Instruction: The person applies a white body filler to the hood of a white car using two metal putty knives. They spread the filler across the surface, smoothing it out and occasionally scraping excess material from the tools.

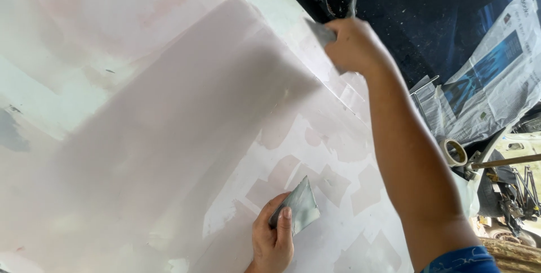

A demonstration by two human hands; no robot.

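My right hand is stretched far forward and grips a thin grey putty scraper, its blade pressed on the far edge of a large pale panel patched with pink and white filler. Another thin blade sticks up past the hand's knuckles. My left hand rests low on the panel and holds a second grey spreader blade, thumb on its face, tip pointing up.
Crumpled newspaper masks a dark blue speckled surface at the upper right. A roll of masking tape sits beside the panel's right edge. Metal rods and clutter lie at the lower right.
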